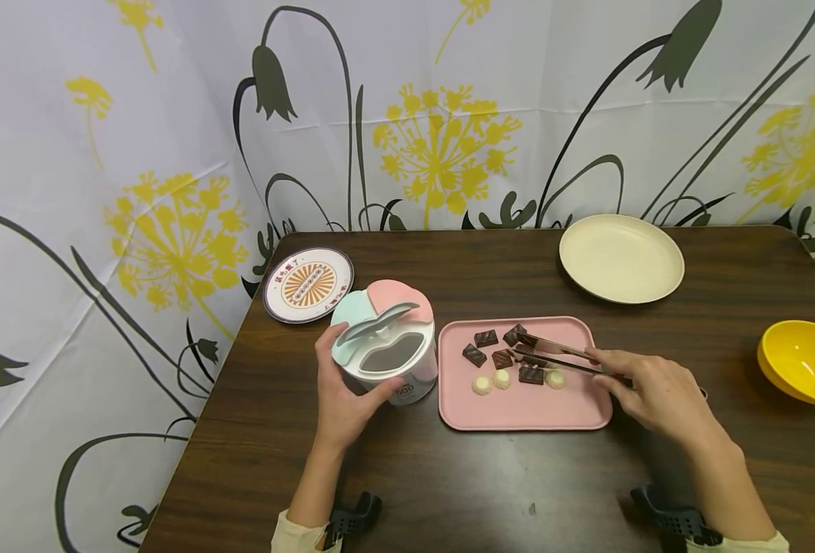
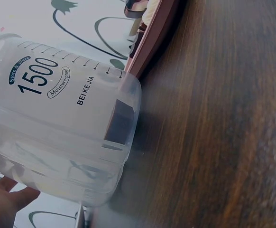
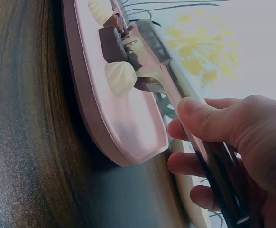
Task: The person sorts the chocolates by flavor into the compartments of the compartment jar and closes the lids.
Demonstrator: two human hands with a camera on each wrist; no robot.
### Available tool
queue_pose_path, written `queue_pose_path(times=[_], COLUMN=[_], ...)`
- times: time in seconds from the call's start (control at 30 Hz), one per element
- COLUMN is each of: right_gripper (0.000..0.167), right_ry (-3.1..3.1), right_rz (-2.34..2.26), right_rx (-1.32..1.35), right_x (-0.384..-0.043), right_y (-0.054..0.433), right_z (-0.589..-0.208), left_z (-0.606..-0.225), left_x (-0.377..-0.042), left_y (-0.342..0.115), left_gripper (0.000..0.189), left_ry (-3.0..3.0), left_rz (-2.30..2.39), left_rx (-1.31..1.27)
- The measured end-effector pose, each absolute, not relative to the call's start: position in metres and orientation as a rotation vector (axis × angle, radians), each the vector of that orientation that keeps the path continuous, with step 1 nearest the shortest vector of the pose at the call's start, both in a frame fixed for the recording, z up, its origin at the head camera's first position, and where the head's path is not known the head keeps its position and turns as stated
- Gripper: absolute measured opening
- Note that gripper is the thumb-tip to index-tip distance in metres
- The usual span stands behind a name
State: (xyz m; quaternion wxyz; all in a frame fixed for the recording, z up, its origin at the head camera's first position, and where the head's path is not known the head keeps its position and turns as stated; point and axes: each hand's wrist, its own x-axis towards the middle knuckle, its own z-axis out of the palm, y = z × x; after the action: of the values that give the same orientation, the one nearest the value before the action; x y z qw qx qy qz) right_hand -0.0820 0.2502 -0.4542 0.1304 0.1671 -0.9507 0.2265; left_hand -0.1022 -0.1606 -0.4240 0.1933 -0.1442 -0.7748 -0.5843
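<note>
My left hand (image 1: 346,405) grips a clear storage canister (image 1: 414,376), thumb in front and fingers on the far left side. Its lid has pink and mint sections, with one mint flap (image 1: 379,322) raised over an opening. Through the wall in the left wrist view, a dark chocolate piece (image 2: 121,122) lies near the bottom. My right hand (image 1: 670,395) holds metal tongs (image 1: 559,347) between thumb and fingers. The tongs' tips reach among dark chocolates (image 1: 475,355) and white swirled candies (image 3: 121,79) on a pink tray (image 1: 518,416); whether they pinch a piece is unclear.
A patterned plate (image 1: 309,284) lies behind the canister at the left. At the back right is a cream plate (image 1: 621,257), and a yellow bowl (image 1: 804,365) stands at the right edge. A floral curtain (image 1: 435,115) hangs behind the brown table (image 1: 476,491).
</note>
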Motion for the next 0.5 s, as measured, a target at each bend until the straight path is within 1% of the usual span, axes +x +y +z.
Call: queue_pose_path(times=[0.5], right_gripper=[0.041], right_ry=[-2.666], right_rz=[0.64], right_rx=[0.493], right_x=[-0.0824], right_y=[0.2515], right_z=[-0.4562], left_z=[-0.4225], left_x=[-0.1022], left_y=[-0.1607], left_gripper=[0.096], left_ry=[-2.2], left_rz=[-1.62], left_rx=[-0.395])
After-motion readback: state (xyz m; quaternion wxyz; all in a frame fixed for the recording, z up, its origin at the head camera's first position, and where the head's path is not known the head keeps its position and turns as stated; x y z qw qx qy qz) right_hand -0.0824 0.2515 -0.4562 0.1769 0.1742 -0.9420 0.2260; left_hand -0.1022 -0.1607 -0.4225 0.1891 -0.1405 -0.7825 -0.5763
